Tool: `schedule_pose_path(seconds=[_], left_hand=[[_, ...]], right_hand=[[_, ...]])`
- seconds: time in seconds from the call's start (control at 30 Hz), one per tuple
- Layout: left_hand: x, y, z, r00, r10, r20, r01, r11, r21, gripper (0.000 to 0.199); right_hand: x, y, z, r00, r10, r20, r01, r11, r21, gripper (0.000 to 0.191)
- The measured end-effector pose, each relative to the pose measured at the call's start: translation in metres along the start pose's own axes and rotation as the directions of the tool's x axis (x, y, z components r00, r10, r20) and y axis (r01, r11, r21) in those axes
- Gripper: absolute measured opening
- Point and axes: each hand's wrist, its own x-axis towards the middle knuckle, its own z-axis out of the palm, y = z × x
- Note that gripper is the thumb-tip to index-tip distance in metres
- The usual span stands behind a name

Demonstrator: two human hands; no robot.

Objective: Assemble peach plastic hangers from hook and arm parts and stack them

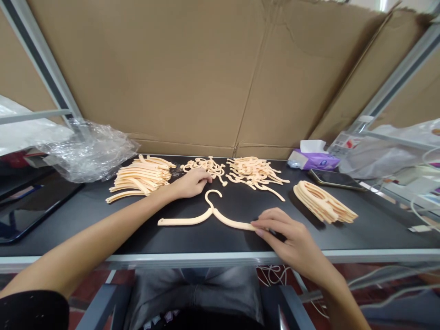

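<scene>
A cream plastic clothes hanger (192,221) lies on the dark tabletop, its hook toward the back and its two arms spread sideways. My right hand (292,233) pinches the tip of the hanger's right arm between thumb and fingers. At the near edge of a pile of small cream hook pieces (217,167), my left hand (193,183) has its fingers curled together; what they hold, if anything, is hidden. Left of that hand sits a stack of long cream hanger arms (137,175). To its right lies a heap of hanger arms with hooks (254,170).
Folded hangers (321,201) are stacked at the right. Behind them are a phone (335,178) and a purple tissue pack (316,159). Crumpled clear plastic (92,149) and a dark glossy tray-like object (34,208) are at the left. Cardboard (165,73) walls off the back.
</scene>
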Motion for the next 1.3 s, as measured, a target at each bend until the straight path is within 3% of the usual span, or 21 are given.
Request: schedule_pose_path(seconds=[0.17,0.27,0.37,0.43,0.57,0.67,0.73,0.8,0.87,1.03,1.2,1.3], left_hand=[[-0.028,0.021,-0.018,0.999,-0.024,-0.03,0.026,0.998,0.051,0.028],[-0.052,0.035,-0.028,0.995,-0.097,-0.019,0.099,0.992,0.079,0.041],[-0.066,0.042,-0.033,0.973,-0.223,0.064,0.218,0.973,0.074,0.051],[-0.069,0.042,-0.035,0.962,-0.246,0.122,0.248,0.969,-0.004,0.047],[-0.069,0.04,-0.036,0.959,-0.237,0.155,0.249,0.966,-0.065,0.042],[-0.07,0.04,-0.036,0.961,-0.23,0.151,0.237,0.971,-0.026,0.043],[-0.071,0.04,-0.036,0.963,-0.22,0.153,0.222,0.975,0.003,0.043],[-0.072,0.042,-0.037,0.968,-0.205,0.145,0.201,0.979,0.042,0.042],[-0.072,0.043,-0.038,0.977,-0.17,0.127,0.161,0.984,0.076,0.041],[-0.073,0.046,-0.042,0.996,-0.06,0.07,0.053,0.993,0.101,0.035],[-0.069,0.055,-0.044,0.999,0.015,0.032,-0.017,0.998,0.066,0.022],[-0.059,0.07,-0.041,0.993,0.092,0.079,-0.1,0.989,0.113,0.02]], right_hand=[[0.001,-0.001,0.0,1.0,0.01,0.003,-0.01,1.0,-0.019,0.019],[0.007,-0.001,0.0,0.999,-0.035,-0.01,0.035,0.999,-0.024,0.016],[0.022,-0.004,0.004,0.99,-0.14,-0.011,0.14,0.99,0.002,0.014],[0.036,-0.007,0.008,0.983,-0.179,0.03,0.179,0.984,0.011,0.016],[0.057,-0.009,0.01,0.975,-0.136,0.174,0.142,0.99,-0.025,0.016],[0.06,0.003,-0.001,0.985,-0.08,0.151,0.095,0.991,-0.097,0.016],[0.058,0.021,-0.012,1.0,-0.005,0.008,0.007,0.972,-0.234,0.019],[0.054,0.042,-0.022,0.993,0.032,-0.111,-0.076,0.903,-0.424,0.023],[0.052,0.059,-0.028,0.985,0.08,-0.156,-0.155,0.812,-0.562,0.027],[0.055,0.073,-0.024,0.985,0.153,-0.078,-0.161,0.664,-0.731,0.037],[0.056,0.076,-0.015,0.981,0.192,-0.022,-0.151,0.686,-0.712,0.035],[0.055,0.078,-0.015,0.982,0.189,-0.017,-0.15,0.72,-0.677,0.032]])
